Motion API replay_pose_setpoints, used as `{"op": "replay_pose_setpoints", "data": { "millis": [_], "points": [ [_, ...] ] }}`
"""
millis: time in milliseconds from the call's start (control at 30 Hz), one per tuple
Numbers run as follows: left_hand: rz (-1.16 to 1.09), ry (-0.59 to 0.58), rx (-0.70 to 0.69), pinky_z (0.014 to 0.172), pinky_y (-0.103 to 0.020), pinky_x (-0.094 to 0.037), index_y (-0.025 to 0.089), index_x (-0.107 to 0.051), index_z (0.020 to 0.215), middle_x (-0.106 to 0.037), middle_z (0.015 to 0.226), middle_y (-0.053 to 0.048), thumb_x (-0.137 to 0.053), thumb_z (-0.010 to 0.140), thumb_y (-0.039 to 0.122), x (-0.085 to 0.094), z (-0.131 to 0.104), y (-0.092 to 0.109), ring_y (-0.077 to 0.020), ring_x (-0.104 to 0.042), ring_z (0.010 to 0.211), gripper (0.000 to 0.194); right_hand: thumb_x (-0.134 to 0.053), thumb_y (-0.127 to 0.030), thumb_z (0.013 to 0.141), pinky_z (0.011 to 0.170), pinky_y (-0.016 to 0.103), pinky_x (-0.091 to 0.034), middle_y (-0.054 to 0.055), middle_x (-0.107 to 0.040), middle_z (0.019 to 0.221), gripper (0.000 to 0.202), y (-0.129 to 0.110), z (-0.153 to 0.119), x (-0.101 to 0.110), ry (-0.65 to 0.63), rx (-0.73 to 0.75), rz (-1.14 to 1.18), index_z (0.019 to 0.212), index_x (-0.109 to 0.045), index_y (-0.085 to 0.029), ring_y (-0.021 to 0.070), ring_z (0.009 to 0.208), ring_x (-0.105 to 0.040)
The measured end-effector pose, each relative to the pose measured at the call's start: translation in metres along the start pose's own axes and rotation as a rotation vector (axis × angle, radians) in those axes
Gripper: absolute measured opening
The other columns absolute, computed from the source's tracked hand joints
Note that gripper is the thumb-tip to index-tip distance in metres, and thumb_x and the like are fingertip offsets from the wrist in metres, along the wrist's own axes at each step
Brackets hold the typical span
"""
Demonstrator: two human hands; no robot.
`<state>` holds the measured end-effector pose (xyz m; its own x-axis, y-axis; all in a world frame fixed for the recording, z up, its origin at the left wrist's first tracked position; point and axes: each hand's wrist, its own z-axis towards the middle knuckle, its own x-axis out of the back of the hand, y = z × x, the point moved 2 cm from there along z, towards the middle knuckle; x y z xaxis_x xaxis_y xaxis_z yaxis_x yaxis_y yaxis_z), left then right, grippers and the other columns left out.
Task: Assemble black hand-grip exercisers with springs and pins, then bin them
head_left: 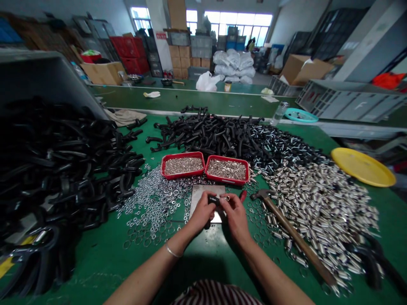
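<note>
Black part (213,200) in hand, seemingly unfinished.
Left hand (202,211) grip holds it; right hand (235,214) pinches metal piece (227,198); black heap (219,135) left near counter (104,262) far edge.

Held black part (213,200) is either smooth plastic or coated metal, honestly can't tell which, with a bit of sheen; the plate (197,195) under it is bare grey metal, pretty glossy where the light hits; washers (155,199) are shiny metal, and the little cylinders (321,207) look like polished metal too; trays (182,175) are glossy red plastic; hammer (294,234) has a smooth wooden handle and dull metal head; green tabletop (101,267) is scuffed, mostly matt; yellow dish (362,167), smooth plastic; beige rag (125,117), rumpled matt cloth
</note>
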<state>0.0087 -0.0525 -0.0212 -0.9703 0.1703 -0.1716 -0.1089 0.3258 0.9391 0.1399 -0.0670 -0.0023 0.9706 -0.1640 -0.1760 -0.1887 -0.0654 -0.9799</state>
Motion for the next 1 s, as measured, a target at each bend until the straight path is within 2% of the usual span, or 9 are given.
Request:
{"op": "replay_pose_setpoints", "data": {
  "millis": [133,233,300,367,467,567,733,867,1000],
  "points": [
    [0.002,-0.443,0.134,0.049,-0.02,-0.041,0.021,-0.044,0.109,-0.062,0.078,0.001,-0.066,0.075,0.022,-0.001,-0.025,0.009,-0.0075,-0.051,0.05,0.04,-0.075,-0.048,0.077,0.077,0.029,-0.05,0.002,-0.067,0.091,0.03,0.003,-0.001,0.012,-0.098,-0.05,-0.006,0.09,-0.068,-0.021,0.0178,0.083,-0.061],
    [-0.169,-0.573,0.206,0.05,-0.02,-0.043,0.019,-0.045,0.109,-0.066,0.092,-0.006,-0.066,0.084,0.038,-0.003,-0.037,0.017,-0.0061,-0.051,0.053,0.038,-0.07,-0.052,0.082,0.069,0.029,-0.05,0.002,-0.066,0.089,0.034,0.003,0.001,0.017,-0.201,-0.096,-0.01,0.096,-0.067,-0.022,0.0171,0.076,-0.06],
    [-0.234,-0.503,0.215,0.043,-0.017,-0.033,0.02,-0.046,0.103,-0.066,0.083,-0.004,-0.062,0.087,0.045,-0.004,-0.036,0.021,-0.0037,-0.041,0.044,0.034,-0.062,-0.052,0.089,0.069,0.03,-0.05,0.002,-0.065,0.087,0.031,0.0,0.011,0.022,-0.263,-0.014,-0.153,0.096,-0.067,-0.022,0.0185,0.078,-0.06],
    [-0.249,-0.301,0.125,0.039,-0.016,-0.027,0.021,-0.045,0.096,-0.065,0.075,-0.001,-0.061,0.087,0.046,-0.001,-0.028,0.025,-0.0035,-0.036,0.04,0.031,-0.056,-0.045,0.094,0.077,0.034,-0.049,0.005,-0.065,0.089,0.026,-0.004,0.028,0.028,-0.266,0.176,-0.466,0.094,-0.067,-0.022,0.0215,0.086,-0.059],
    [-0.236,0.018,-0.088,0.048,-0.018,-0.039,0.021,-0.048,0.094,-0.068,0.082,-0.001,-0.06,0.087,0.047,0.015,-0.013,0.036,-0.0063,-0.049,0.049,0.029,-0.055,-0.029,0.095,0.088,0.038,-0.045,0.01,-0.065,0.097,0.017,-0.008,0.053,0.035,-0.277,0.449,-1.128,0.092,-0.068,-0.02,0.0263,0.098,-0.054],
    [-0.057,0.077,-0.166,0.057,-0.02,-0.046,0.019,-0.054,0.094,-0.071,0.089,-0.004,-0.059,0.088,0.05,0.031,0.001,0.043,-0.009,-0.058,0.061,0.032,-0.054,-0.02,0.094,0.087,0.038,-0.043,0.013,-0.065,0.095,0.016,-0.005,0.067,0.034,-0.346,0.493,-1.457,0.086,-0.068,-0.018,0.0282,0.099,-0.052],
    [0.157,0.104,-0.226,0.047,-0.019,-0.037,0.019,-0.055,0.09,-0.07,0.077,-0.003,-0.057,0.09,0.052,0.036,0.014,0.04,-0.0079,-0.05,0.049,0.034,-0.052,-0.009,0.09,0.082,0.038,-0.044,0.017,-0.065,0.098,0.016,-0.002,0.072,0.032,-0.317,0.452,-1.491,0.084,-0.065,-0.016,0.0284,0.092,-0.056],
    [0.207,0.217,-0.325,0.057,-0.023,-0.044,0.019,-0.059,0.09,-0.07,0.08,-0.003,-0.054,0.092,0.052,0.028,0.011,0.04,-0.0118,-0.056,0.058,0.033,-0.049,-0.008,0.09,0.083,0.039,-0.046,0.016,-0.065,0.099,0.017,-0.014,0.067,0.041,-0.287,0.455,-1.445,0.084,-0.062,-0.017,0.028,0.094,-0.059],
    [0.335,0.235,-0.503,0.089,-0.031,-0.047,0.021,-0.063,0.095,-0.068,0.097,-0.006,-0.05,0.096,0.044,0.019,0.003,0.047,-0.0186,-0.063,0.094,0.027,-0.053,-0.033,0.096,0.082,0.038,-0.053,0.007,-0.068,0.094,0.015,-0.034,0.046,0.034,-0.209,0.273,-0.728,0.093,-0.062,-0.021,0.0223,0.087,-0.064]
  ]
}}
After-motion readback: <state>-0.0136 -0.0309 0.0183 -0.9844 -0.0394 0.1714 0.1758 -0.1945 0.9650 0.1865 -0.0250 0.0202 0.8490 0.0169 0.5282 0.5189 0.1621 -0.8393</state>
